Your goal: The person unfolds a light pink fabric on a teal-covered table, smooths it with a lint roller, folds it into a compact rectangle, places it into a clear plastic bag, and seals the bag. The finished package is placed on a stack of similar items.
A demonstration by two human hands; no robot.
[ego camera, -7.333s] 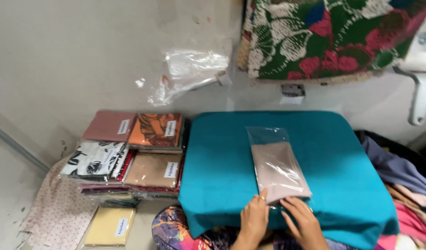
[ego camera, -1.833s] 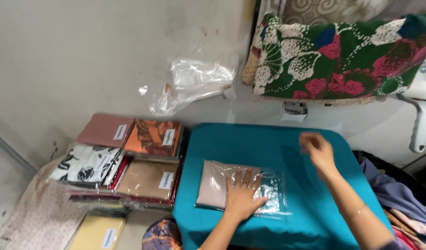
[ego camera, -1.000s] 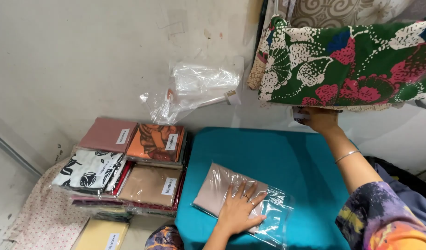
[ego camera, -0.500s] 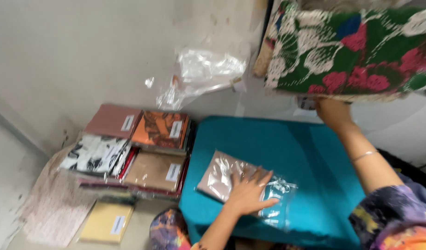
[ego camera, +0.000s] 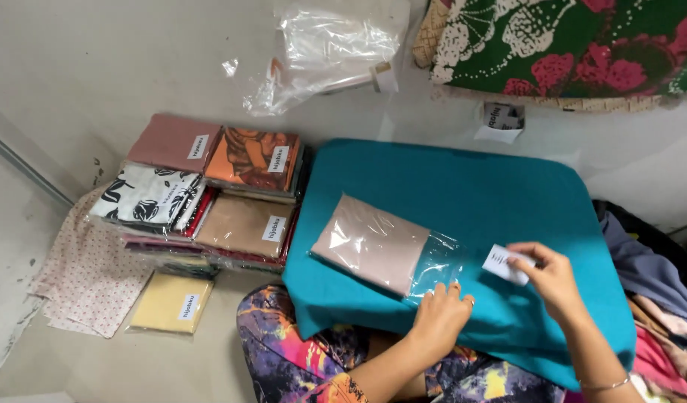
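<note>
The right hand (ego camera: 554, 277), earlier raised to the wall, is back down with a small white label (ego camera: 507, 264). The left hand (ego camera: 442, 313) has slid off the bagged cloth (ego camera: 373, 242) to its open end.

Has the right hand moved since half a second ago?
Yes. The right hand came down from the patterned cloth to the teal pad, holding a small white label.

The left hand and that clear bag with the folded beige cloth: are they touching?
Touching. The head view shows the left hand with its fingertips pressed on the open end of the clear bag, no gap between them.
</note>
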